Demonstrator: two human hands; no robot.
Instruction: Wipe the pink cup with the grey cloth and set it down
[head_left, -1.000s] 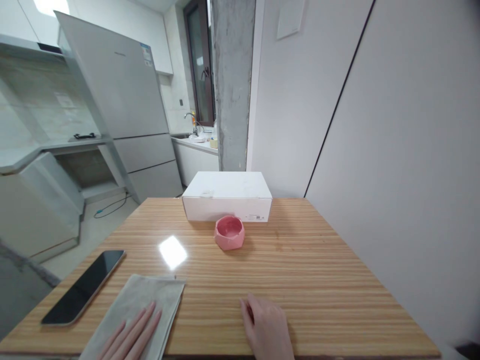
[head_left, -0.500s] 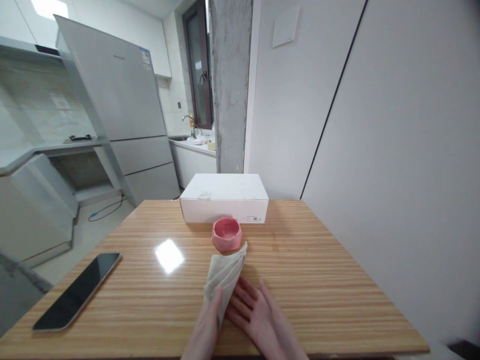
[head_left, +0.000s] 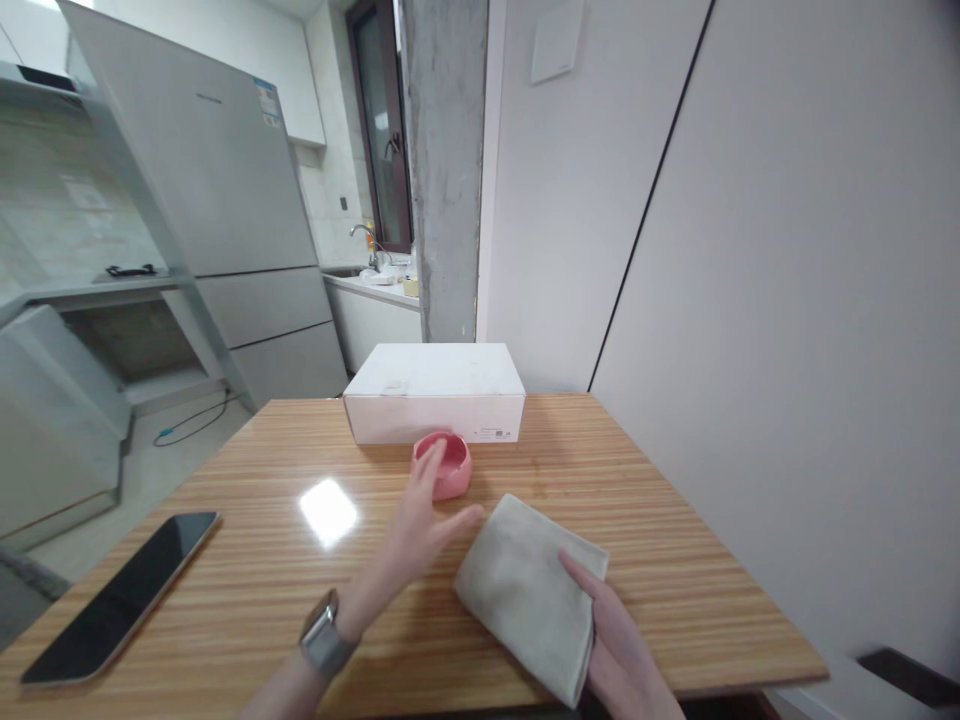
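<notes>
A folded grey-beige cloth (head_left: 529,595) is gripped at its right edge by my right hand (head_left: 619,640), thumb on top and the other fingers hidden beneath. My left hand (head_left: 421,515), with a watch (head_left: 328,630) on its wrist, reaches forward with fingers spread and holds nothing. Its fingertips overlap the left side of a pink faceted bowl (head_left: 454,475) in the view; whether they touch it I cannot tell. The bowl sits upright on the wooden table, just before the white box.
A white box (head_left: 435,418) lies at the far side of the wooden table (head_left: 660,560). Near the left edge rests a black phone (head_left: 124,595). Beyond the table stand a grey fridge (head_left: 202,170) and a kitchen sink counter, with a white wall along the right.
The cloth has passed from my left hand to my right and now lies flatter, further right. My left hand has let go and moved forward to the bowl. The view has shifted slightly right.
</notes>
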